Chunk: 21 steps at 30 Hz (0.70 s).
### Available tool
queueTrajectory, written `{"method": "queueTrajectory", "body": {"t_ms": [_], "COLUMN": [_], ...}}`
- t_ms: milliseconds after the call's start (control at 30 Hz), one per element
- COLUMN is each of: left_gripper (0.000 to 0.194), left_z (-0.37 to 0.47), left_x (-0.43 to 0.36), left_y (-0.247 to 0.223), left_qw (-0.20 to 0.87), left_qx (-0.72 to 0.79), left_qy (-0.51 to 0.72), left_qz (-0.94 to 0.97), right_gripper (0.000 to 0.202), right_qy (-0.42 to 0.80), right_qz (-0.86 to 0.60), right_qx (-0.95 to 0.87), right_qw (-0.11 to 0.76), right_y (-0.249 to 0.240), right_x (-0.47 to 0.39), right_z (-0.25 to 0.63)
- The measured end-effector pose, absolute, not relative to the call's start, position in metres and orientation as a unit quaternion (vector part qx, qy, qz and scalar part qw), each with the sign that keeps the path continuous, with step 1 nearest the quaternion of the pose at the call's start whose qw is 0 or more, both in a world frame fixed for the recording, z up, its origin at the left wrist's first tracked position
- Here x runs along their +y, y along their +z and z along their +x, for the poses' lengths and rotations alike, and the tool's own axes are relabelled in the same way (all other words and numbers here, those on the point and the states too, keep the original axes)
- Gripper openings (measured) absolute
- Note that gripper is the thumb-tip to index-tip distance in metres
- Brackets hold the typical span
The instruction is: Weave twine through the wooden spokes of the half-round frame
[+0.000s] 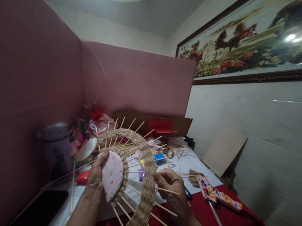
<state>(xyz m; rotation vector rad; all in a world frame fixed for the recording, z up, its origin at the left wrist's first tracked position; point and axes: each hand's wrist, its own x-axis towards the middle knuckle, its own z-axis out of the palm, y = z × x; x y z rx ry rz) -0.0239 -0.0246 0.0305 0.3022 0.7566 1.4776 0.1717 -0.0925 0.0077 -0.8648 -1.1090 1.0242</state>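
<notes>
A half-round woven piece, made of twisted straw-coloured cord on thin wooden sticks, stands tilted between my hands. Its sticks fan outward past the woven band, and a pale half-disc of fabric with red spots covers its centre. My left hand is closed on the fabric centre's left edge, thumb on the front. At the band's outer right edge, my right hand is closed in a pinch by the stick ends; its fingertips partly hide what they grip. A flower-patterned glue gun lies right of that hand.
A purple jug and a dark phone-like slab are at the left. Behind the woven piece lie loose sticks, a white scalloped dish and a blue packet. Pink panels wall the table's back and left.
</notes>
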Motion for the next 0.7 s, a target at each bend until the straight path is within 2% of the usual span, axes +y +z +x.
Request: {"method": "queueTrajectory", "body": {"t_ms": [233, 400, 700], "left_gripper": [0.013, 0.016, 0.03], "left_z": [-0.019, -0.013, 0.005], "left_x": [-0.025, -0.034, -0.046], "left_y": [0.031, 0.035, 0.041], "left_qw": [0.65, 0.675, 0.722], "left_qx": [0.36, 0.309, 0.196], "left_qy": [0.631, 0.577, 0.596], "left_qz": [0.222, 0.34, 0.29], "right_gripper": [0.027, 0.027, 0.029], "right_qy": [0.488, 0.513, 0.509], "right_qz": [-0.355, -0.322, -0.295], "right_qx": [-0.417, -0.358, -0.367], "right_qw": [0.68, 0.711, 0.721], "right_y": [0.005, 0.003, 0.003], "right_x": [-0.083, -0.068, -0.051], "right_z": [0.174, 0.184, 0.184]}}
